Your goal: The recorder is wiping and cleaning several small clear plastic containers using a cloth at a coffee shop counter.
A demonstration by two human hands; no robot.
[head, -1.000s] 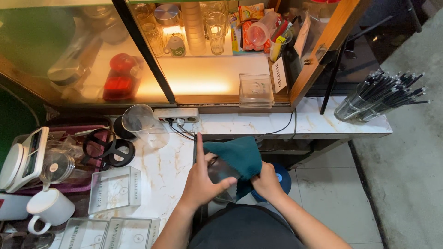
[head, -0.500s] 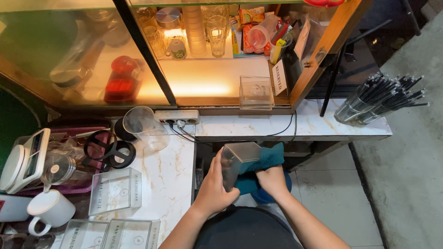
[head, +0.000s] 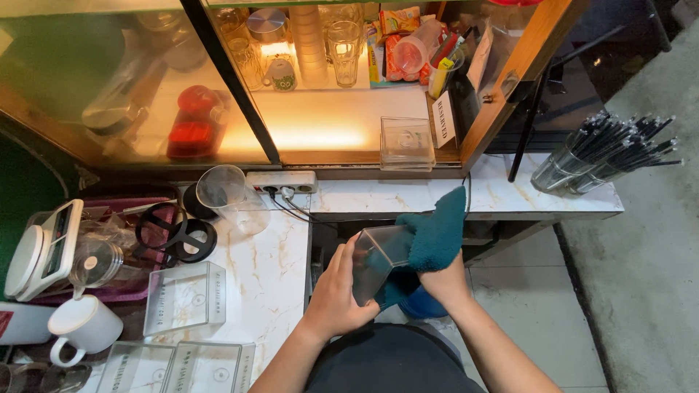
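A white marble-patterned counter point(head: 269, 284) runs just left of the gripping hands and turns along the wall beyond them. On it, left of the grip, lie clear plastic boxes point(head: 186, 298), a white mug point(head: 80, 327), a black press pot point(head: 175, 233) and a tipped clear jug point(head: 226, 196). A white power strip point(head: 280, 180) sits beyond. Far right stand metal cups of black straws point(head: 604, 156).

On the white marble counter point(head: 269, 284), a clear plastic pitcher point(head: 227, 196) lay tipped near the back edge, beside a white power strip point(head: 282, 180). Clear acrylic boxes point(head: 186, 297) sat toward the front edge. A white mug point(head: 81, 327) and a white kitchen scale point(head: 40, 247) stood at the left. Black straws point(head: 619, 145) filled metal cups at the far right corner.
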